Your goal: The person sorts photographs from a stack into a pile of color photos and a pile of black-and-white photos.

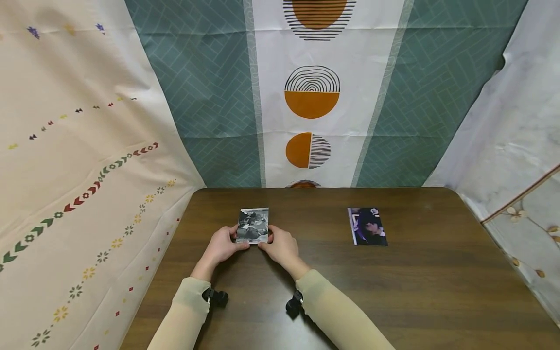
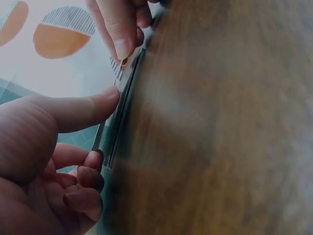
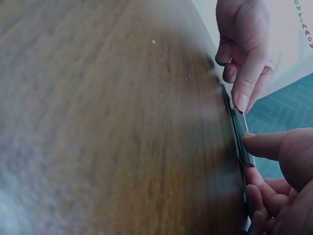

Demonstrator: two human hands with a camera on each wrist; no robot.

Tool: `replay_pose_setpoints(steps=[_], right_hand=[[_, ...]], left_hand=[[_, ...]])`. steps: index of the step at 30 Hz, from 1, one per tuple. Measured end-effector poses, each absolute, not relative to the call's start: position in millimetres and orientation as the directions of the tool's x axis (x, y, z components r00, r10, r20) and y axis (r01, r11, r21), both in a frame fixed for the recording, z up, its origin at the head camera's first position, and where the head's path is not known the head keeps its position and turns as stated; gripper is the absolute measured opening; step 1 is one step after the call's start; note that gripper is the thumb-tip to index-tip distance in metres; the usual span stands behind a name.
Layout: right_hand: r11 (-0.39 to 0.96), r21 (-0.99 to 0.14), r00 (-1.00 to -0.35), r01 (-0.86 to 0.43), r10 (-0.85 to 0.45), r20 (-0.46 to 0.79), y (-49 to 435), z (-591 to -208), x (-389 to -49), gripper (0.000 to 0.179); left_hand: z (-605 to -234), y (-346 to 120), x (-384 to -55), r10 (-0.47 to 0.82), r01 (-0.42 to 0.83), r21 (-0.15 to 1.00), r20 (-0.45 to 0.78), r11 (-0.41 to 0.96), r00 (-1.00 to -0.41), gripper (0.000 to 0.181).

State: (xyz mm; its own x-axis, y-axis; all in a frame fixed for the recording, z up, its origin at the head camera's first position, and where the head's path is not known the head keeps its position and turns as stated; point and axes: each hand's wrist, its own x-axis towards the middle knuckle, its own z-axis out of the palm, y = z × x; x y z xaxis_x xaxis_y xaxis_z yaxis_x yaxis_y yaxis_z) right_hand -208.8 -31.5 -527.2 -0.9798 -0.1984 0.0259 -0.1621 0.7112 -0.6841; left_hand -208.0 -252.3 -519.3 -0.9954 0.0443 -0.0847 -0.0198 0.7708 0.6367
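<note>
A black-and-white photo card (image 1: 252, 224) is on the left part of the table, towards the back. My left hand (image 1: 222, 245) pinches its left side near the lower corner, thumb along the near edge. On the right side, my right hand (image 1: 282, 248) pinches it the same way. Seen edge-on in the left wrist view, the held card looks like a thin sheet, with a dark thin edge (image 2: 125, 105) just below it. The right wrist view also shows this dark edge (image 3: 234, 122); whether it is a second card or a shadow I cannot tell.
A purple and dark photo card (image 1: 369, 226) lies flat on the brown wooden table (image 1: 415, 291), to the right of my hands. Behind the table hangs a green and white patterned cloth (image 1: 210, 97). Pale cloths drape at the left (image 1: 87, 170) and right (image 1: 516, 136).
</note>
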Motion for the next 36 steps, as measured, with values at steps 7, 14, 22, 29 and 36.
replay_pose_setpoints(steps=[7, 14, 22, 29, 36], right_hand=[[0.742, -0.65, -0.979, -0.167, -0.204, 0.018, -33.9, -526.7, -208.4, 0.066], [0.761, -0.623, -0.977, -0.179, -0.21, 0.024, -34.7, -528.4, -208.4, 0.064], [0.78, -0.602, -0.977, -0.174, -0.214, 0.006, -36.2, -529.2, -208.7, 0.062], [0.787, -0.591, -0.977, -0.176, -0.213, 0.007, -36.6, -528.2, -207.5, 0.061], [0.772, -0.604, -0.972, -0.198, -0.236, 0.016, -33.0, -527.9, -208.3, 0.061]], left_hand=[[-520.4, -257.2, -208.3, 0.031, -0.049, 0.649, -0.112, 0.759, -0.993, 0.085], [-524.5, -258.2, -208.9, 0.011, -0.061, 0.65, -0.106, 0.757, -0.994, 0.081], [-523.9, -259.0, -207.3, -0.004, -0.071, 0.659, -0.102, 0.749, -0.995, 0.079], [-523.2, -259.5, -205.6, -0.013, -0.077, 0.661, -0.102, 0.746, -0.995, 0.076], [-522.6, -260.0, -205.7, -0.015, -0.078, 0.677, -0.099, 0.732, -0.995, 0.074]])
